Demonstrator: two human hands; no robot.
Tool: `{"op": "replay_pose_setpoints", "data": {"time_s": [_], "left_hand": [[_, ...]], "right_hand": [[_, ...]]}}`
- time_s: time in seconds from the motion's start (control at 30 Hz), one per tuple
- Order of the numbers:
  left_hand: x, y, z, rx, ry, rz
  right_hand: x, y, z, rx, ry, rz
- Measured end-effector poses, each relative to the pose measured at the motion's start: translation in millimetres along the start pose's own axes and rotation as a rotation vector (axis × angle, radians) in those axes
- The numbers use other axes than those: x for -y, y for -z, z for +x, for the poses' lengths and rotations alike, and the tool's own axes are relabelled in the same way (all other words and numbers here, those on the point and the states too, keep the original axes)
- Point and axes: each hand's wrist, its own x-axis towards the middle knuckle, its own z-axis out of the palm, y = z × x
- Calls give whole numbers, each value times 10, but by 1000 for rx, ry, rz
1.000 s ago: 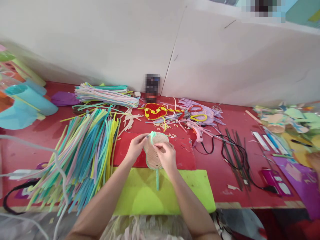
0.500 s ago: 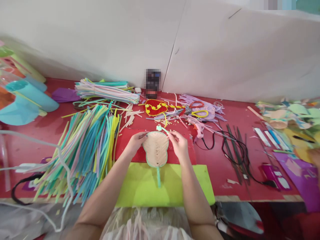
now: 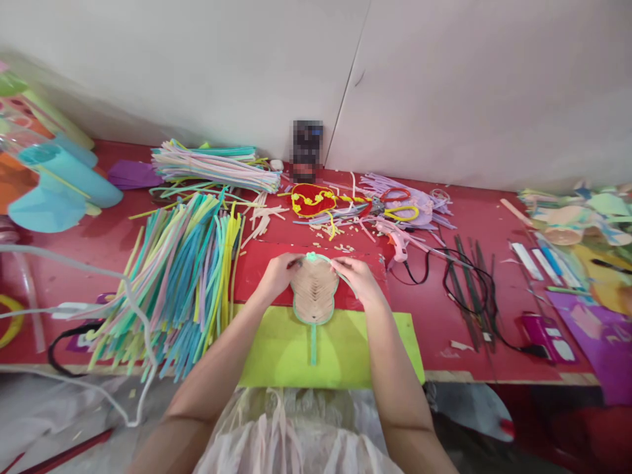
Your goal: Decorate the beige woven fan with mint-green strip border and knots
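A small fan (image 3: 315,289) of beige strips, edged in mint green pipe cleaner with a green handle (image 3: 313,345), lies in front of me. At its top edge sits a mint green flower (image 3: 311,257) on a long pipe cleaner stem (image 3: 323,257). My left hand (image 3: 280,276) grips the fan's upper left rim, fingertips close to the flower. The fingers of my right hand (image 3: 363,280) pinch the green stem near the fan's upper right; its free end passes down beside the hand. Whether the flower touches the rim I cannot tell.
A lime green board (image 3: 326,368) and a red sheet (image 3: 251,273) lie under the work. Left are loose pipe cleaners (image 3: 178,283) and a bundle (image 3: 217,170). Beyond are a red-and-yellow fan (image 3: 313,200), pliers (image 3: 378,205) and a pink glue gun (image 3: 395,238); its cord runs right.
The flower has come down from above the fan to its top edge. Both hands have drawn in nearer to it. The whole view has shifted slightly.
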Motion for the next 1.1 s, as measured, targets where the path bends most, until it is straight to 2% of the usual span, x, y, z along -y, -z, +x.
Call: {"op": "replay_pose_setpoints", "data": {"time_s": [0.17, 0.3, 0.43, 0.6, 0.83, 1.1], "left_hand": [[-63, 50, -94, -169, -126, 135], [-49, 21, -99, -183, -164, 118], [-1, -50, -67, -147, -187, 134], [38, -126, -39, -143, -189, 149], [19, -140, -39, -163, -153, 113], [-1, -139, -49, -157, -157, 153]], "right_hand": [[-33, -1, 81, 83, -39, -81], [-27, -31, 161, 101, -38, -127], [-43, -62, 218, 105, -33, -161], [-31, -87, 186, 58, 65, -250], [-31, -235, 62, -172, 381, -553], [-120, -260, 53, -217, 437, -683]]}}
